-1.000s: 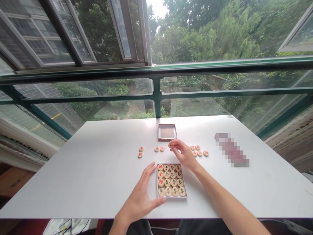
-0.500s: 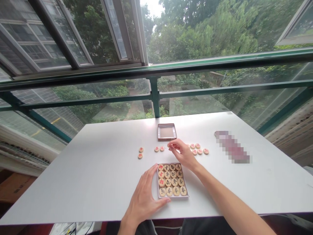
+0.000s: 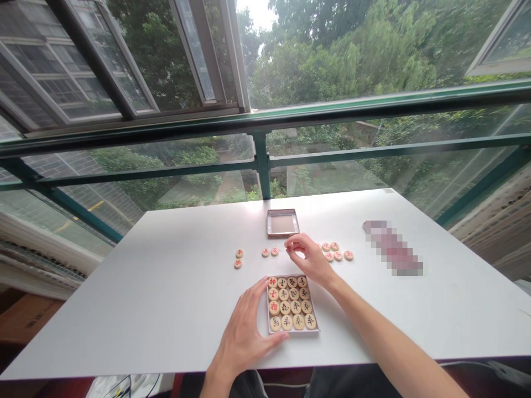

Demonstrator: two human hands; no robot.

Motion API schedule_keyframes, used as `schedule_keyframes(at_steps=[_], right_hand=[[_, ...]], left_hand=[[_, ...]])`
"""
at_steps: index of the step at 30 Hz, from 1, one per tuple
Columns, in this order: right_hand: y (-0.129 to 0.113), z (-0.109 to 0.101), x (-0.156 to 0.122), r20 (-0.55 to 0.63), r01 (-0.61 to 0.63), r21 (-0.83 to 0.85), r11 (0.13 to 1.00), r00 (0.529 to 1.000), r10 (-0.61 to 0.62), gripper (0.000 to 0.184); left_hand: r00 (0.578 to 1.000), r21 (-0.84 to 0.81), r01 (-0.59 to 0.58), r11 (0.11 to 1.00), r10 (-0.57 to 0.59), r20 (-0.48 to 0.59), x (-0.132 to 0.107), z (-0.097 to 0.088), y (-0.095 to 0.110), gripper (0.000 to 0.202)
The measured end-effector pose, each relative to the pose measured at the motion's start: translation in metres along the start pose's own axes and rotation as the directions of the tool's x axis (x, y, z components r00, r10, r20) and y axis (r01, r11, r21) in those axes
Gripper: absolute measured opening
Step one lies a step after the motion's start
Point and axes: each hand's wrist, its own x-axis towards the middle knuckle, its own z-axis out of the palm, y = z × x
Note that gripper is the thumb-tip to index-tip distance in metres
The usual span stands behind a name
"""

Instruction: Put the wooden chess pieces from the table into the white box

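Observation:
A small square box [image 3: 318,329] near the front edge of the white table [image 3: 166,287] is filled with round wooden chess pieces [image 3: 290,301] marked in red and black. My left hand [image 3: 244,331] lies open against the box's left side, thumb at its front corner. My right hand [image 3: 306,258] hovers just beyond the box, fingers pinched together on something I cannot make out. Loose pieces lie in small groups: two at the left [image 3: 238,258], two in the middle [image 3: 269,252], several at the right [image 3: 336,251].
The box's empty lid [image 3: 282,223] lies farther back at the table's middle. A blurred pinkish object [image 3: 392,249] rests at the right. A green railing [image 3: 265,160] and glass panels stand behind the table's far edge, with open windows above.
My right hand has shifted slightly left and its fingers have drawn closer together. My left hand stays beside the box. The view has tilted a little.

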Motion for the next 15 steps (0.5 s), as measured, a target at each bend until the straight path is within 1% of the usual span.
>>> schedule_keyframes(at_steps=[6, 15], right_hand=[[0.0031, 0.0021, -0.0005, 0.011, -0.034, 0.05, 0.998, 0.999, 0.033, 0.014], [0.0032, 0.0021, 0.0, 0.002, -0.055, 0.041, 0.998, 0.999, 0.055, 0.01]], left_hand=[[1.0, 0.008, -0.003, 1.0, 0.003, -0.003, -0.0005, -0.0003, 0.0013, 0.095], [1.0, 0.033, -0.028, 0.999, 0.028, -0.007, -0.0005, 0.0011, -0.0013, 0.093]])
